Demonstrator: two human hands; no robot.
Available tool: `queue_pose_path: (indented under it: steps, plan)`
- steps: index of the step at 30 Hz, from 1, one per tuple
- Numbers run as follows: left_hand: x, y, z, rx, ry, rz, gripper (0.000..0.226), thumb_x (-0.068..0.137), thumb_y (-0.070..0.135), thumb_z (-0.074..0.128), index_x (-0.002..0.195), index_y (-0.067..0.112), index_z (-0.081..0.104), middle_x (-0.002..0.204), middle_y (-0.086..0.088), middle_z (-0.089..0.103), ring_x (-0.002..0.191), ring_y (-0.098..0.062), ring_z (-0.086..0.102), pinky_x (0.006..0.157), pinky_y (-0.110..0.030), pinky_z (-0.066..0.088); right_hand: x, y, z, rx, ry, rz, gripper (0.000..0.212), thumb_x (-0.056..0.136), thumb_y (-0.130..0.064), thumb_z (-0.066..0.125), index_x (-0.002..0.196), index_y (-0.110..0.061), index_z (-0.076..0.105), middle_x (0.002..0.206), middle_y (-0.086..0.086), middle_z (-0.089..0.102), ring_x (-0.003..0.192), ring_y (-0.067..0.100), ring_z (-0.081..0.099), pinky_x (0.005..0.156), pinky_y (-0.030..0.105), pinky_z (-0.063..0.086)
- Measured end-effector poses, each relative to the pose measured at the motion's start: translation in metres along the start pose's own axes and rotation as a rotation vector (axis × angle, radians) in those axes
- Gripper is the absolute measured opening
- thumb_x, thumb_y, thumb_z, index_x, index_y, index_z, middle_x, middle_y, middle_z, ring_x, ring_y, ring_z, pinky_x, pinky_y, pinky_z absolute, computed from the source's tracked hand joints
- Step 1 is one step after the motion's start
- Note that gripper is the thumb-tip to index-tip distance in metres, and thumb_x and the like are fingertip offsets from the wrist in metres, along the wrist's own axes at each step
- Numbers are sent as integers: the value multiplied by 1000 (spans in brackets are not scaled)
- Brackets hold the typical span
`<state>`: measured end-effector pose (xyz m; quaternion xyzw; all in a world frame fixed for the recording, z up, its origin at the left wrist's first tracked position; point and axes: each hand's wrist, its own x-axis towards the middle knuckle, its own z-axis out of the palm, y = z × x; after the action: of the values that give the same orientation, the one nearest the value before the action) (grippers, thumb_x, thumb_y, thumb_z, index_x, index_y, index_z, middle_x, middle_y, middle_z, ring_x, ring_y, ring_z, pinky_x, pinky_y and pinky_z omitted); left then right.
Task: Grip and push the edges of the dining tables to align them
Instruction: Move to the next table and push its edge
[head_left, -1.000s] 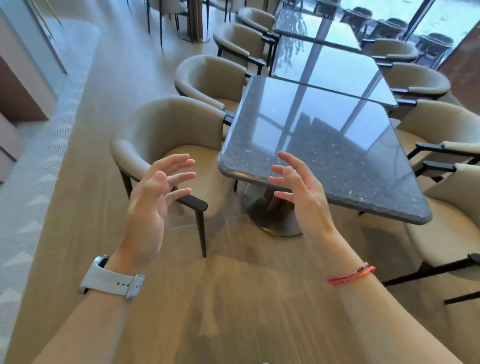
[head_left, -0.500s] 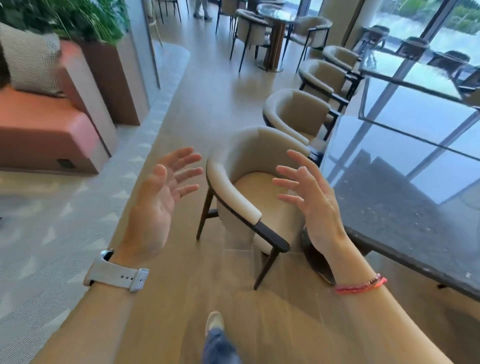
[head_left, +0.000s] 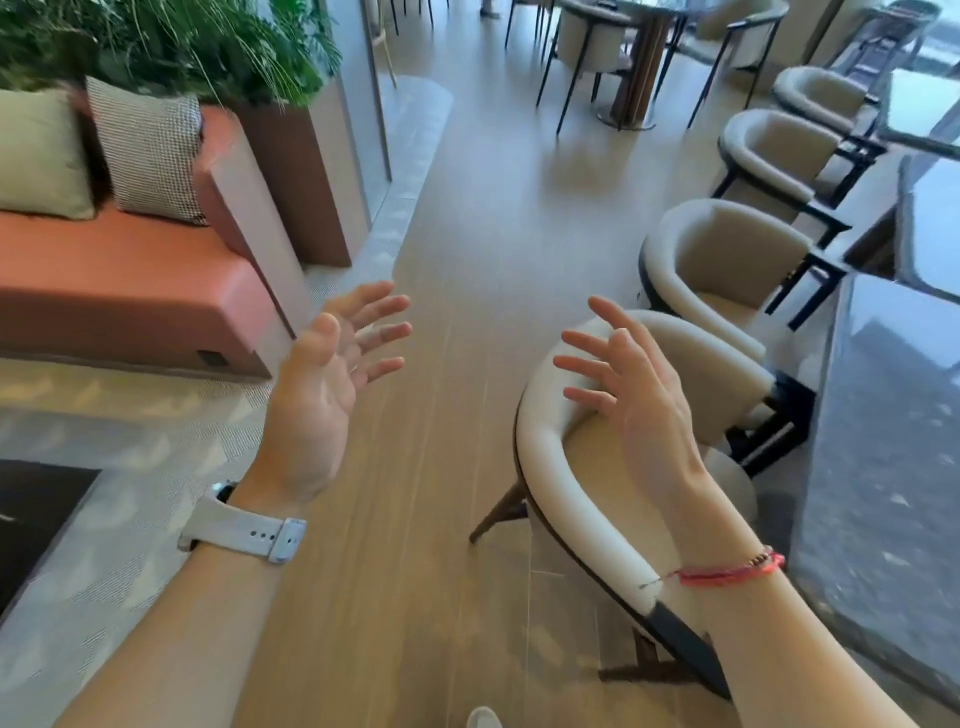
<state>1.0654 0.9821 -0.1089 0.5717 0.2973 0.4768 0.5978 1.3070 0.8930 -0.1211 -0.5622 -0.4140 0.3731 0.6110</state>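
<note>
A dark speckled stone dining table (head_left: 883, 447) fills the right edge of the head view, with a second glossy table (head_left: 930, 228) behind it. My left hand (head_left: 324, 395) floats over the wooden floor, fingers spread, holding nothing, far left of the tables. A white watch strap circles that wrist. My right hand (head_left: 631, 400) is raised over the nearest beige armchair (head_left: 566, 467), fingers apart and empty, left of the table edge and not touching it. A red bracelet sits on that wrist.
More beige armchairs (head_left: 727, 260) line the tables' left side. An orange bench sofa (head_left: 119, 291) with cushions and a planter (head_left: 171, 47) stands at the left. A round table with chairs (head_left: 639, 57) is at the back. A wooden floor aisle (head_left: 467, 260) runs between.
The view has swung left, so the tables slid from the centre to the right edge. Both hands stay raised and spread, now off the table and over the floor and chair.
</note>
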Motion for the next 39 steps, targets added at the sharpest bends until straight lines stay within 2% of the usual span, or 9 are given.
queue_pose_path:
  steps: [4,8,12,15,19,23,27,35,39]
  plan:
    - [78,-17,-26,-7,-50,-10,85,76,81,60,135,19,58,136,-5,64,124,-27,60,98,-41,49,69,9,22,-35,32,-4,51,91,-53,47,139,-35,52,129,5,67,113,21,68,95,46,55]
    - [165,-40,-52,-33,-133,-9,84,77,80,61,133,18,59,135,-5,65,124,-27,61,97,-39,51,135,23,44,-75,115,-11,49,93,-51,45,139,-35,49,130,6,65,113,21,68,95,44,56]
    - [260,-57,-69,-46,-286,-48,86,76,83,60,134,20,58,138,-4,64,128,-28,60,100,-42,49,186,29,59,-109,288,4,79,78,-78,57,141,-33,48,131,8,64,114,22,68,94,44,57]
    - [330,-62,-61,-64,-413,-72,83,75,84,60,132,25,60,139,-3,64,130,-28,59,102,-45,46,215,27,57,-106,448,15,96,71,-86,59,145,-26,48,129,9,66,114,25,68,93,48,55]
    - [398,-80,-24,-96,-612,-108,78,75,85,58,130,30,62,141,-1,63,132,-28,58,105,-46,47,242,27,43,-113,647,40,84,74,-83,60,141,-32,53,127,8,67,114,27,67,98,61,52]
    - [449,-109,33,-130,-790,-162,74,74,86,59,127,35,65,139,2,65,131,-26,59,101,-42,47,265,29,19,-129,829,48,78,73,-84,58,136,-38,55,126,7,68,114,25,67,97,53,54]
    - [496,-138,96,-143,-937,-157,83,77,83,58,135,24,60,142,-3,63,132,-29,58,105,-46,48,292,40,-17,-127,971,38,80,71,-88,55,136,-41,54,131,5,65,116,22,67,96,46,54]
    - [595,-178,223,-172,-1127,-187,83,81,79,58,138,19,58,143,-8,62,132,-34,58,109,-56,45,367,47,-103,-52,1177,31,79,66,-88,60,131,-42,60,128,5,68,115,22,67,97,45,53]
    - [631,-193,275,-206,-1223,-217,80,81,78,59,136,21,60,143,-8,62,132,-34,57,108,-56,45,395,45,-134,-50,1266,34,67,68,-85,63,124,-48,64,128,6,68,114,23,68,97,45,53]
